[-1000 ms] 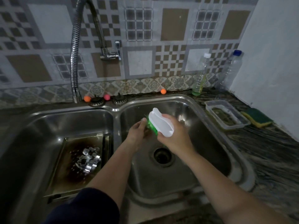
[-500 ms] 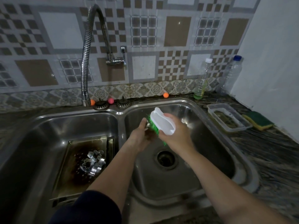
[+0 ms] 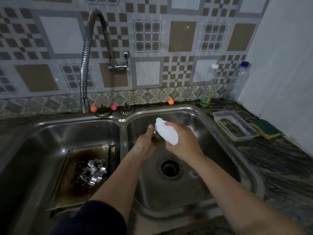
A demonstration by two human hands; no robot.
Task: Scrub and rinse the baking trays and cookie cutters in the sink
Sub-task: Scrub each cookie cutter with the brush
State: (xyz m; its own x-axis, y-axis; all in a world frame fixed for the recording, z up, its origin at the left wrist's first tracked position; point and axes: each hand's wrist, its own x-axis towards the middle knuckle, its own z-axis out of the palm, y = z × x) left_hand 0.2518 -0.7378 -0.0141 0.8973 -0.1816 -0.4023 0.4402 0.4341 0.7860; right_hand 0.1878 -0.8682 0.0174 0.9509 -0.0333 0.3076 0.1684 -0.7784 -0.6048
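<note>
You're gripping the white brush (image 3: 166,132) in your right hand (image 3: 183,143) over the drain (image 3: 169,167), left hand (image 3: 146,145) pinching something small, unclear. Baking trays (image 3: 79,173) and cookie cutters (image 3: 94,172) are sitting left of the drain, looking unscrubbed.

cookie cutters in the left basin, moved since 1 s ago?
No. The cookie cutters sit on the same dark patch of the baking tray; only the camera shifted.
</note>
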